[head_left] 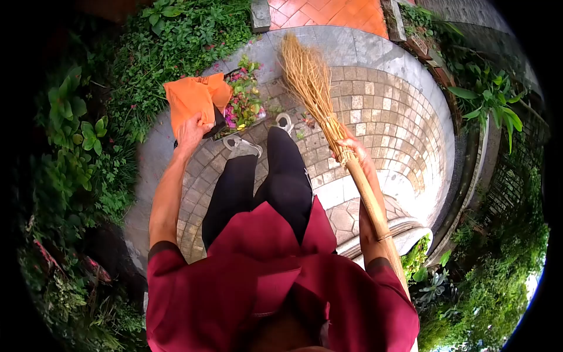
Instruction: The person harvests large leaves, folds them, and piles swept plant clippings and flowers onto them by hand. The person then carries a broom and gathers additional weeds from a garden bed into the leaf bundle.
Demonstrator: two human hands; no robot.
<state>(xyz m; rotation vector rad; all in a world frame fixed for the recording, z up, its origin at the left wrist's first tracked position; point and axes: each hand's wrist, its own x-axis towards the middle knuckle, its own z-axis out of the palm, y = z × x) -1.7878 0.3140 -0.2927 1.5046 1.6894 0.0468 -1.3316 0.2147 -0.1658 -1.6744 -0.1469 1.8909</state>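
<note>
My left hand (192,130) is closed on an orange cloth (190,102), which bunches and spreads out beyond the fingers. Beneath the cloth a black object (218,122) shows in part; its kind is hidden. Right beside it lies a heap of green leaves and pink petals (243,100); I cannot tell whether it rests in a pan or on the paving. My right hand (356,148) wraps round a twig broom (308,76) where the bristles are bound to the bamboo handle (369,196). The bristles point away from me, toward the grey stone border.
Round brick paving (375,100) lies under my shoes (241,145), with a grey stone border (346,44) and orange tiles (328,14) beyond. Dense plants (170,53) edge the left side. On the right are a low curved wall (469,193) and more greenery (492,105).
</note>
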